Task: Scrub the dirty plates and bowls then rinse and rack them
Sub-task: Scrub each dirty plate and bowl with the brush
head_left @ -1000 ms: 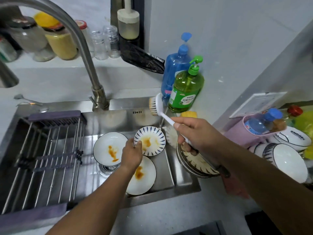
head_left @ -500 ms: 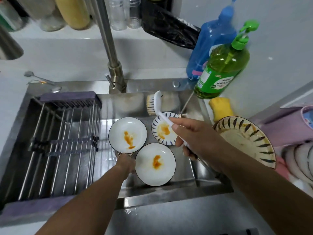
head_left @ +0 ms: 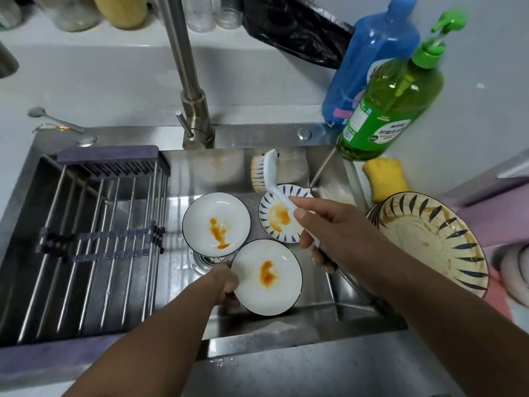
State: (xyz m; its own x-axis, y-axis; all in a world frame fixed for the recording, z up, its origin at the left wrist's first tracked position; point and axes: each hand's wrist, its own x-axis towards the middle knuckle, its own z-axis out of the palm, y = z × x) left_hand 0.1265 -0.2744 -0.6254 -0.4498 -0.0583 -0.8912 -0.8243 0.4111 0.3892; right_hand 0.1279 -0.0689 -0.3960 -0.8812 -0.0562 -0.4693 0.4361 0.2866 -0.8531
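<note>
The counter (head_left: 286, 376) carries a stainless sink (head_left: 315, 325). A bar-type drying rack (head_left: 94, 239) spans the left part of the sink. The faucet (head_left: 186, 67) rises from the rear deck of the sink.

A large patterned bowl (head_left: 429, 242) with brown residue sits at the right of the sink, on the counter side. A green soap bottle (head_left: 392, 110) and a blue bottle (head_left: 369, 58) stand at the rear right corner, with a yellow sponge (head_left: 385, 179) just in front of the green bottle.

Three soiled dishes lie in the basin, each with an orange stain: a near white plate (head_left: 280, 293), a rear white plate (head_left: 206, 216) over the drain, and a small striped dish (head_left: 274, 207) at rear right.

The right hand (head_left: 337, 230) is curled tight around the handle of a white brush (head_left: 270, 176); the bristle head points left, above the rear of the basin. The left hand (head_left: 226, 279) grips the left rim of the near white plate.
</note>
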